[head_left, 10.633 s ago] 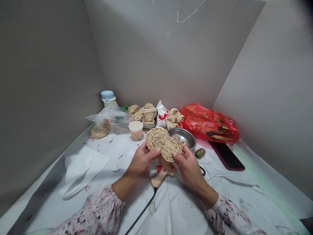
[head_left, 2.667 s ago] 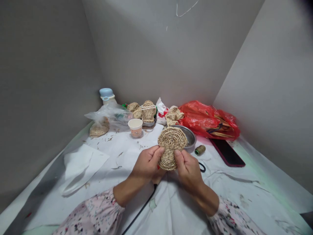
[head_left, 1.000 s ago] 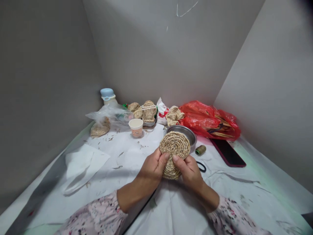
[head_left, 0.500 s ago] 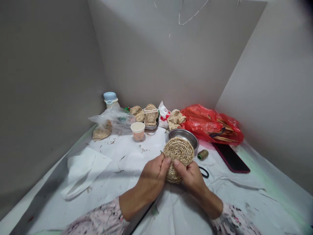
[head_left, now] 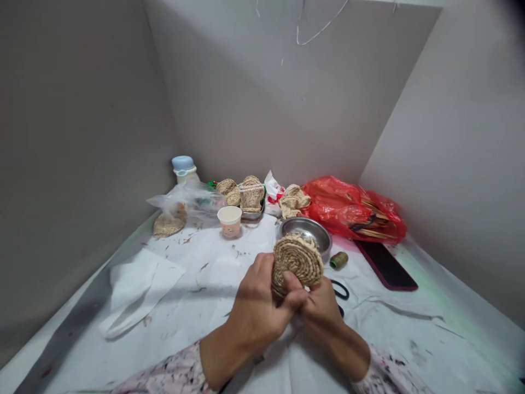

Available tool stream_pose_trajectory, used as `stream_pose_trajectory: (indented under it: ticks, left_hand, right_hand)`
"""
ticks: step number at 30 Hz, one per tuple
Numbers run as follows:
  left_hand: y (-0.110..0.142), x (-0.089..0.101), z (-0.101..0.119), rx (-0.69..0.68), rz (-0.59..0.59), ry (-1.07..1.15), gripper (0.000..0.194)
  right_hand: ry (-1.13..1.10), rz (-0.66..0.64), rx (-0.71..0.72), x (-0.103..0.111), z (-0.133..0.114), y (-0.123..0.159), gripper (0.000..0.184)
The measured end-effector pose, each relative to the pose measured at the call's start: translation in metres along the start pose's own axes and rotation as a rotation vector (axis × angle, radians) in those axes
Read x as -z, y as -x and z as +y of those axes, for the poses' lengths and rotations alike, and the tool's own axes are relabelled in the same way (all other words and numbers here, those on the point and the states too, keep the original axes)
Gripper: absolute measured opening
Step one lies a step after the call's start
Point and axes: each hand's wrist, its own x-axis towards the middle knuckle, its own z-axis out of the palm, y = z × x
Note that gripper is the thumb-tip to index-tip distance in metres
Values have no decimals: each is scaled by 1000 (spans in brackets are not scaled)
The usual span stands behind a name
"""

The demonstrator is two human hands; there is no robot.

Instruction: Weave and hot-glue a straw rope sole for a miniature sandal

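Observation:
Both hands grip a round coiled straw piece [head_left: 296,261], which stands tilted above the white-covered table. It looks folded double, with its lower edge pressed between my fingers. My left hand [head_left: 256,303] wraps its near side, and my right hand [head_left: 322,312] holds it from below on the right. The thumb of my right hand lies across the left hand's fingers. Just behind the piece is a steel bowl [head_left: 307,232], not touched by either hand. My hands hide the piece's lower part.
Behind the hands stand several woven straw pieces [head_left: 251,194], a paper cup [head_left: 229,220], a plastic bag [head_left: 188,202] and a red bag [head_left: 353,208]. A thread spool [head_left: 338,260], black phone [head_left: 385,265] and white cloth [head_left: 135,290] lie nearby.
The flat figure-eight coil has become a doubled round. Since the last frames, my hands have tilted it up and closed around its lower edge, and my left hand has moved over to overlap my right.

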Motion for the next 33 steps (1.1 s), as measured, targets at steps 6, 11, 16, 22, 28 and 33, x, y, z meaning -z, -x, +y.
stream_pose_trajectory:
  ticks: [6,11,16,22,28,33]
  left_hand:
    - [2,-7,4,94,-9,126,64]
    - [5,-10,5,112,61,93,77]
    - [4,-11,11,102,136,125,70]
    - [-5,-26,13,110,178,285,59]
    - [-3,-35,12,142,263,321,58]
    - [-3,-32,8,180,267,324,49]
  right_hand:
    - [-6,26,-40,-6,2,6,19]
    - [166,33,227,1,-1,4,19]
    - [221,127,327,2,-5,5,24]
    - [197,245,197,-4,5,6,19]
    - [164,184,225,1,11,-1,22]
    - [215,163,266,-1,8,-2,23]
